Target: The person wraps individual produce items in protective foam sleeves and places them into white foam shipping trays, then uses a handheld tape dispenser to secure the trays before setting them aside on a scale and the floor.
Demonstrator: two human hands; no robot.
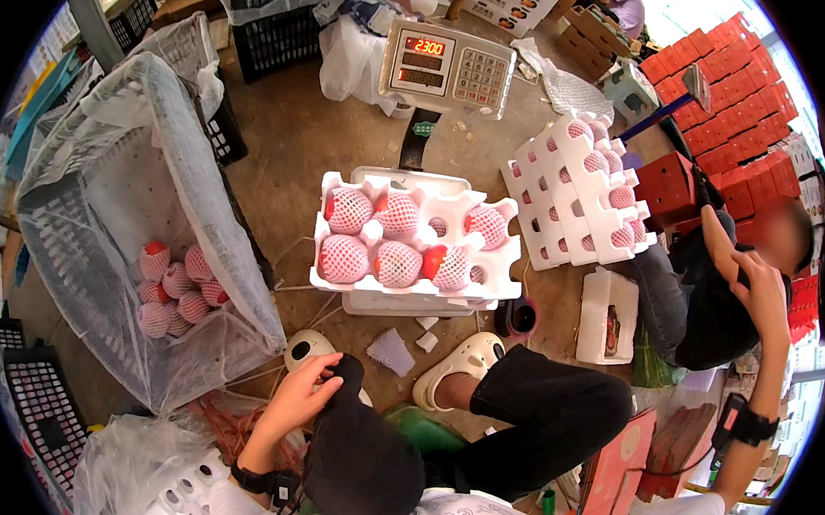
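My left hand (305, 393) rests on my left knee with its fingers laid over the black trousers, holding nothing. My right hand (758, 286) is raised at the far right, fingers apart and nothing in them; in the picture it overlaps a seated person. Between my feet and the scale display stands a white foam tray (509, 262) on the scale's platform (401, 305). Several red fruits in pink foam nets (398, 264) sit in its hollows. Two hollows on its right part hold no fruit. Neither hand touches the tray.
At left stands a plastic-lined crate (74, 201) with several netted fruits at its bottom. The scale display (448, 70) is lit beyond the tray. Stacked foam trays of fruit (562, 195) stand at right, near a small foam box (608, 317) and a seated person (718, 312). Red boxes (723, 96) are piled behind.
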